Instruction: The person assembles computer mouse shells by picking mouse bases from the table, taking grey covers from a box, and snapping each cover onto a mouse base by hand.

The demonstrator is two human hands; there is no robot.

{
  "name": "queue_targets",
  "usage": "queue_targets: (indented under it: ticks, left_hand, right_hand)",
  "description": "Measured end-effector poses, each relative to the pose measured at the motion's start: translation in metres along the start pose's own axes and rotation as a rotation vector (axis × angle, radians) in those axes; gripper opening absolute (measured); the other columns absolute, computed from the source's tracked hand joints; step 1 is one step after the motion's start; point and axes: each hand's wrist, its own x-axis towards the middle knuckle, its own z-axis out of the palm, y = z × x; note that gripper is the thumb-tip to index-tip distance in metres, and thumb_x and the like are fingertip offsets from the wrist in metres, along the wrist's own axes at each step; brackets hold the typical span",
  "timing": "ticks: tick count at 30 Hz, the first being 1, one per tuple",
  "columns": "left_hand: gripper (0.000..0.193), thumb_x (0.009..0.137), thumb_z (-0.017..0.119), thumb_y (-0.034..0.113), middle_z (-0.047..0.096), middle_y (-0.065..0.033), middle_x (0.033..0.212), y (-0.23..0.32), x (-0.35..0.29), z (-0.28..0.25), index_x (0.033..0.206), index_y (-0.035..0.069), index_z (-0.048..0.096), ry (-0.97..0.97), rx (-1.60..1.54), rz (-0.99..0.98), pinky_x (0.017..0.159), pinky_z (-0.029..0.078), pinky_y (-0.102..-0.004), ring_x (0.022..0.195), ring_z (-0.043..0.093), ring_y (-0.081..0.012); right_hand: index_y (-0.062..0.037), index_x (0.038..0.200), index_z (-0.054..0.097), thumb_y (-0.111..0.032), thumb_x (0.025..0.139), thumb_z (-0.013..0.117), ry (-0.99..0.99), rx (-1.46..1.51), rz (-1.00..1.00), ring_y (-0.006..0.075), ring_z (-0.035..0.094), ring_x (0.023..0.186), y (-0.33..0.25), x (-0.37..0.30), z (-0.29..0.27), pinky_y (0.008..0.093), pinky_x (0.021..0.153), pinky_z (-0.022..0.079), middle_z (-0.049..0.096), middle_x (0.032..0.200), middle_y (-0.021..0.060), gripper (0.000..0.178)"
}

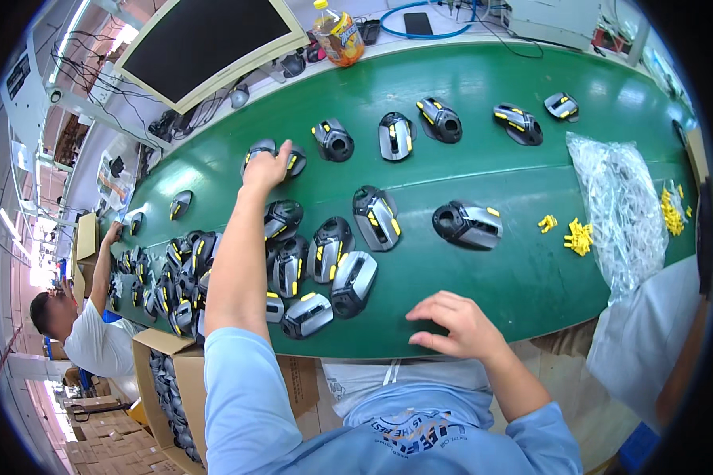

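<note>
My left hand [266,169] stretches to the far part of the table, thumb and fingers around a black-and-grey plastic shell [260,148] shaped like a computer mouse; part of the grip is hidden by the hand itself. Another such shell [296,161] lies just right of it. Above the near table edge, my right hand [461,326] is open and empty, with thumb and fingers apart. Nearest to it are a grey-topped shell [353,283] and one lying alone [467,225]. Most shells carry yellow strips.
Shells are heaped [184,277] left of my left arm. Small yellow pieces [578,237] and a clear plastic bag [622,206] lie right. A monitor [206,47] and drink bottle [339,33] stand behind. A carton [186,372] sits below; another person [95,340] reaches in left.
</note>
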Motion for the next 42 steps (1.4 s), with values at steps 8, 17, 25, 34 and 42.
queue_targets:
  ticks: [8,17,25,34,42]
  left_hand:
    - [0.103,0.085,0.037,0.087,0.069,-0.0277,0.115,0.099,-0.004,-0.028,0.111,-0.007,0.07,-0.058,0.111,0.078,0.095,0.052,-0.0447,0.11,0.067,-0.0412]
    - [0.089,0.078,0.06,0.075,0.07,-0.0266,0.115,0.114,-0.002,-0.012,0.114,-0.006,0.07,-0.105,0.064,0.114,0.091,0.055,-0.042,0.106,0.069,-0.0372]
    - [0.083,0.093,0.073,0.035,0.07,-0.0106,0.099,0.099,-0.174,-0.06,0.151,-0.002,0.028,-0.326,-1.199,0.278,0.074,0.056,-0.0327,0.093,0.067,-0.0154]
    - [0.121,0.077,0.089,0.015,0.037,-0.0131,0.145,0.053,-0.403,-0.017,0.159,0.011,-0.001,-0.125,-1.849,0.225,0.105,0.042,-0.0401,0.128,0.046,-0.0233]
    - [0.041,0.075,0.083,0.028,0.065,-0.0098,0.099,-0.241,-0.448,-0.106,0.108,0.007,0.068,0.872,0.022,-0.099,0.086,0.046,-0.0437,0.097,0.059,-0.0319]
  right_hand:
    - [-0.0097,0.1,0.071,-0.026,0.083,0.079,-0.036,-0.099,0.007,0.0214,0.066,0.082,0.001,0.007,0.0,0.0338,0.068,0.056,0.07,0.094,0.0037,0.025]
    - [-0.0084,0.098,0.071,-0.023,0.085,0.078,-0.01,-0.104,0.006,0.0232,0.066,0.08,0.001,0.003,0.001,0.0351,0.07,0.056,0.07,0.09,0.0044,0.022]
    - [-0.0049,0.123,0.062,-0.026,0.077,0.086,0.249,-0.039,0.026,0.0338,0.063,0.109,-0.009,0.017,0.007,0.0399,0.088,0.054,0.062,0.121,0.0182,0.055]
    - [0.0049,0.119,0.06,-0.043,0.083,0.079,0.213,0.189,0.002,0.0323,0.064,0.102,-0.024,0.014,0.065,0.0408,0.087,0.051,0.065,0.113,0.0195,0.063]
    - [0.0069,0.131,0.048,-0.039,0.091,0.072,-0.095,0.487,0.124,0.0268,0.064,0.102,-0.002,0.002,0.099,0.0389,0.09,0.05,0.061,0.119,0.018,0.066]
